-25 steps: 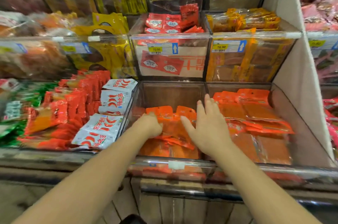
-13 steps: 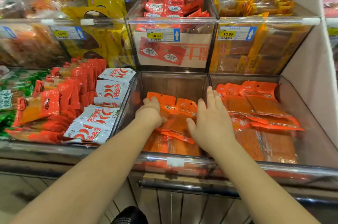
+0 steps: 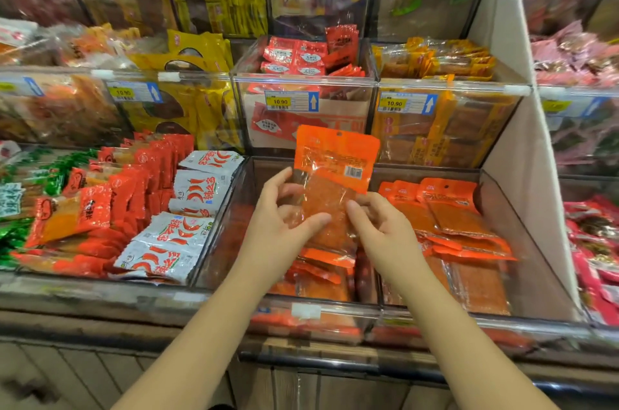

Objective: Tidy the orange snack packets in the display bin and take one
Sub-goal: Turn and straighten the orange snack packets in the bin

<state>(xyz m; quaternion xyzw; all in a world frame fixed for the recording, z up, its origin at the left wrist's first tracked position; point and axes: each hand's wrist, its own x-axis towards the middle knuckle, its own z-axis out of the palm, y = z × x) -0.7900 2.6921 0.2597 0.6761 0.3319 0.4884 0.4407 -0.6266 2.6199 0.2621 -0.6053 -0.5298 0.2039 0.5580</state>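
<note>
Head view: my left hand [image 3: 280, 223] and right hand [image 3: 380, 228] both pinch one orange packet [image 3: 335, 161] upright above the display bin [image 3: 335, 309]. This looks like the taking step; next I should draw it clear.

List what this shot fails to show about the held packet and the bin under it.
- Head view: print on the orange packet is too small and blurred to read.
- Its lower corners are hidden behind the left hand and right hand.
- The packets in the bin below are partly covered by hands and packet; no count possible.
- The label on the bin's front rim is blurred.
</note>
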